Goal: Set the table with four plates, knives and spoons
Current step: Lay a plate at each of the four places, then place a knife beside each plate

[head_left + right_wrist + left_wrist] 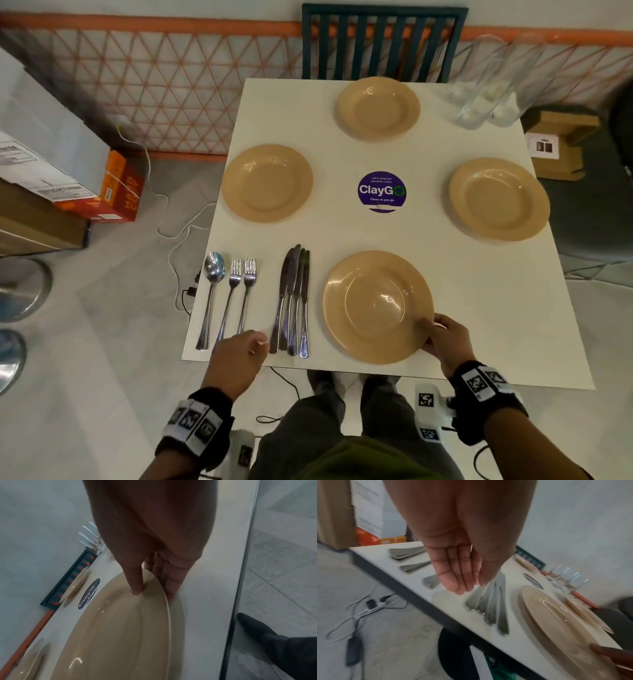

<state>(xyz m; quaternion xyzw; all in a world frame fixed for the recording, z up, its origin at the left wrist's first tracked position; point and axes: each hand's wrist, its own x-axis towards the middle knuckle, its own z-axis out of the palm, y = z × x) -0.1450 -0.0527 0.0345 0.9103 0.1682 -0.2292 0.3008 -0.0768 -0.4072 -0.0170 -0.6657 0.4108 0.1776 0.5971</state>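
The near plate (376, 305) is pinched at its rim by the right hand (445, 342), thumb on top and fingers beneath, by the surface's (479, 291) near edge. The left hand (239, 356) is held relaxed, holding nothing, just beside four knives (293, 301). Three other plates are set along the remaining edges.

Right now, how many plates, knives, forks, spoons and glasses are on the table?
Plates: 4
Knives: 4
Forks: 2
Spoons: 1 stack; how many are in it cannot be told
Glasses: a blurred cluster, too unclear to count
Total countable: 10
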